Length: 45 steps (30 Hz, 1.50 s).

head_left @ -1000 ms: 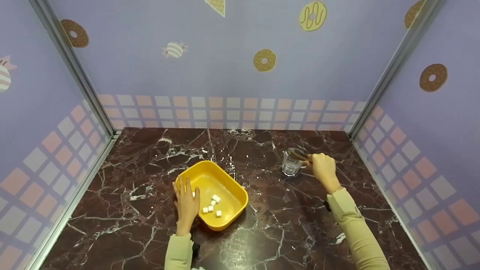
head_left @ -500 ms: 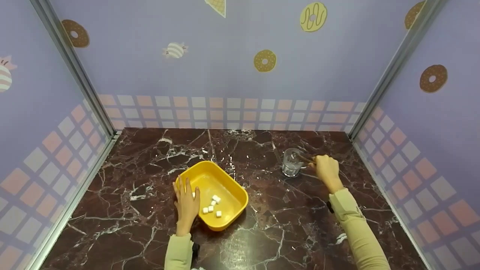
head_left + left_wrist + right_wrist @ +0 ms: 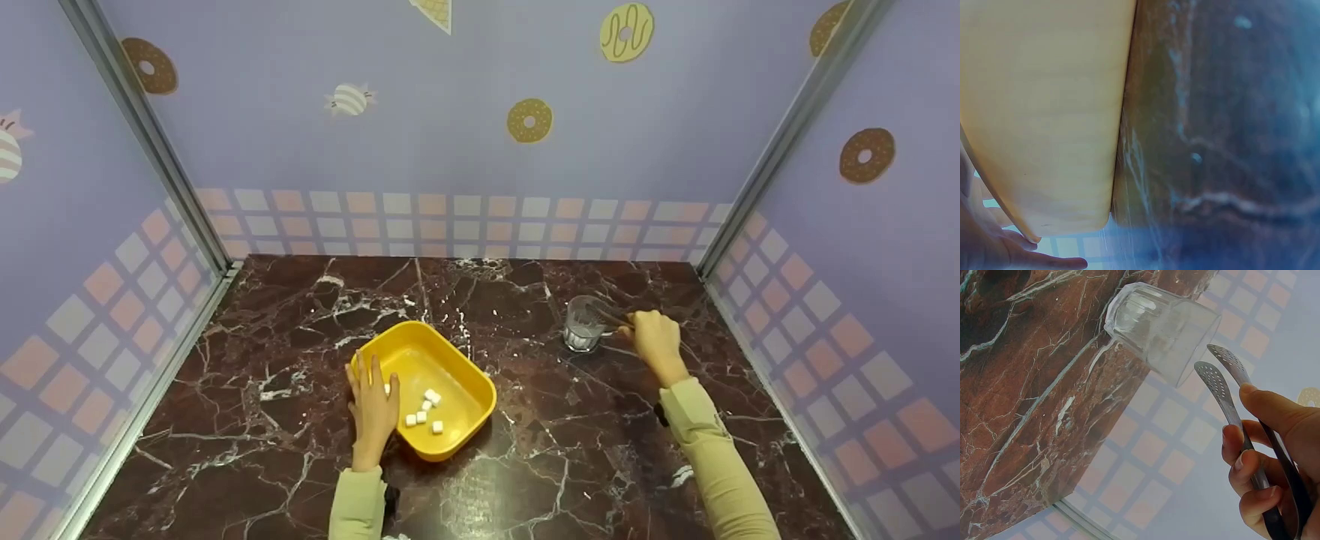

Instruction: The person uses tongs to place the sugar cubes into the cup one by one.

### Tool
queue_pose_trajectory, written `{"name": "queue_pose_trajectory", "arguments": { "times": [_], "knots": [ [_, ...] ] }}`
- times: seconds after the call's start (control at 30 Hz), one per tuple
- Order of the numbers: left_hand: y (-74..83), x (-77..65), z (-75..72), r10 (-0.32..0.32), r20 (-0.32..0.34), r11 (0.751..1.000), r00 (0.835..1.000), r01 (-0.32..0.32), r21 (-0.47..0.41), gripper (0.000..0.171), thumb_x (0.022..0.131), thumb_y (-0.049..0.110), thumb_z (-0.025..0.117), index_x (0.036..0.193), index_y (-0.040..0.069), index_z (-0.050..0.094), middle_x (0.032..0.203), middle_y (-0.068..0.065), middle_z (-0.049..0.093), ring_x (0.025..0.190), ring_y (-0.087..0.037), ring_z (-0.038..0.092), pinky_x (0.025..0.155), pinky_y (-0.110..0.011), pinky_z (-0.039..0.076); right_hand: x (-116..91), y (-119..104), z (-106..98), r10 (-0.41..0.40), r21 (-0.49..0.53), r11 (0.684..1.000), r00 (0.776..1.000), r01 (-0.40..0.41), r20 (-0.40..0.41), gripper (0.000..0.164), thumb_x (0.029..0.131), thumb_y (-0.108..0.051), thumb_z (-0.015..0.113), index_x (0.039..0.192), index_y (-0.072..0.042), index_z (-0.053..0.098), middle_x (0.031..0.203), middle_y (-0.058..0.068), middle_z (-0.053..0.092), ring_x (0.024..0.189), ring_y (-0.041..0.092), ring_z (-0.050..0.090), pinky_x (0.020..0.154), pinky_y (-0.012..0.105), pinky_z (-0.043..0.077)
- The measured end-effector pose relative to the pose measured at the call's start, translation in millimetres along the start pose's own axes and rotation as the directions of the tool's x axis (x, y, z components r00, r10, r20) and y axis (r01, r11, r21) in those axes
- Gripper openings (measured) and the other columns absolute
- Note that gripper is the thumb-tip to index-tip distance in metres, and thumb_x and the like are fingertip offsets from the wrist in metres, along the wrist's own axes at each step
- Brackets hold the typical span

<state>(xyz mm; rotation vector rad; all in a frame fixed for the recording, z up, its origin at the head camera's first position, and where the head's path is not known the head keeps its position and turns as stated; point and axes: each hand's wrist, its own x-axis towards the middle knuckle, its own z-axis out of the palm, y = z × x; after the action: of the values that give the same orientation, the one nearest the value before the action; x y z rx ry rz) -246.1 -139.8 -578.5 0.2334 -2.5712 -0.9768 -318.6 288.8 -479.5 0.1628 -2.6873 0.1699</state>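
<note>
My right hand (image 3: pixel 654 341) grips metal tongs (image 3: pixel 1223 391) with dark handles and perforated tips. The tips stand slightly apart, with nothing between them, close to the rim of a clear glass (image 3: pixel 1165 332). That glass stands upright on the table; whether anything lies at its bottom I cannot tell. My left hand (image 3: pixel 373 412) rests on the left rim of a yellow plastic tub (image 3: pixel 457 375), its fingers stretched over the edge. Inside the tub lie several small white cubes (image 3: pixel 421 416), one partly hidden by my fingers. From the left wrist, the tub's side wall (image 3: pixel 1044 112) fills much of the view.
Dark red marbled tabletop (image 3: pixel 525 465) lies under everything. Lilac walls with pink and white squares (image 3: pixel 466 206) enclose it at the back and both sides. A metal strip (image 3: pixel 772 405) runs along the right edge.
My right hand has drawn slightly to the right, and the tongs have turned and pulled back from over the glass's mouth. The left hand, tub, cubes and glass have stayed in place.
</note>
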Motion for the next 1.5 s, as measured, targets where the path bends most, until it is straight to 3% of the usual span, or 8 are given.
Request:
{"name": "queue_pose_trajectory", "arguments": {
  "times": [0.5,0.93,1.23,1.5],
  "knots": [
    [0.9,-0.4,0.9,0.018,-0.022,1.0,1.0,-0.018,0.007,0.05,0.092,0.025,0.045,0.135,0.001,0.035,0.148,-0.017,0.016,0.135,-0.042,0.007,0.082,-0.073,0.029,-0.9,-5.6,-5.2,-0.02,0.002,1.0,0.999,0.02,-0.029,0.017,0.071,-0.021,0.072,0.068,-0.005,0.066,0.066,0.021,0.065,0.055,0.041,0.059,0.044,0.049,0.042],
    [1.5,-0.8,-0.6,0.02,-0.019,1.0,1.0,-0.02,-0.012,0.052,0.091,0.024,0.047,0.136,0.002,0.034,0.149,-0.016,0.014,0.136,-0.042,0.006,0.083,-0.073,0.029,-1.3,-35.1,-15.5,-0.098,-0.014,0.995,0.991,0.097,-0.091,0.023,0.07,-0.024,0.073,0.064,-0.006,0.061,0.062,0.019,0.064,0.053,0.04,0.059,0.042,0.048,0.042],
    [1.3,-0.9,0.2,0.014,-0.013,1.0,1.0,-0.014,-0.002,0.052,0.092,0.024,0.046,0.136,0.002,0.033,0.149,-0.017,0.014,0.136,-0.042,0.006,0.083,-0.073,0.029,-4.7,-62.2,-27.3,-0.189,-0.022,0.982,0.974,0.187,-0.123,0.022,0.07,-0.027,0.073,0.085,-0.01,0.071,0.065,0.013,0.067,0.053,0.034,0.06,0.043,0.045,0.044],
    [0.8,-1.0,1.1,0.027,-0.031,1.0,0.999,-0.027,-0.001,0.051,0.091,0.023,0.046,0.135,0.0,0.035,0.147,-0.019,0.018,0.135,-0.043,0.008,0.082,-0.073,0.029,-10.0,-85.4,-35.5,-0.229,-0.031,0.973,0.961,0.227,-0.152,0.026,0.069,-0.032,0.072,0.087,-0.012,0.071,0.061,0.011,0.065,0.051,0.031,0.06,0.042,0.044,0.044]
  ]
}}
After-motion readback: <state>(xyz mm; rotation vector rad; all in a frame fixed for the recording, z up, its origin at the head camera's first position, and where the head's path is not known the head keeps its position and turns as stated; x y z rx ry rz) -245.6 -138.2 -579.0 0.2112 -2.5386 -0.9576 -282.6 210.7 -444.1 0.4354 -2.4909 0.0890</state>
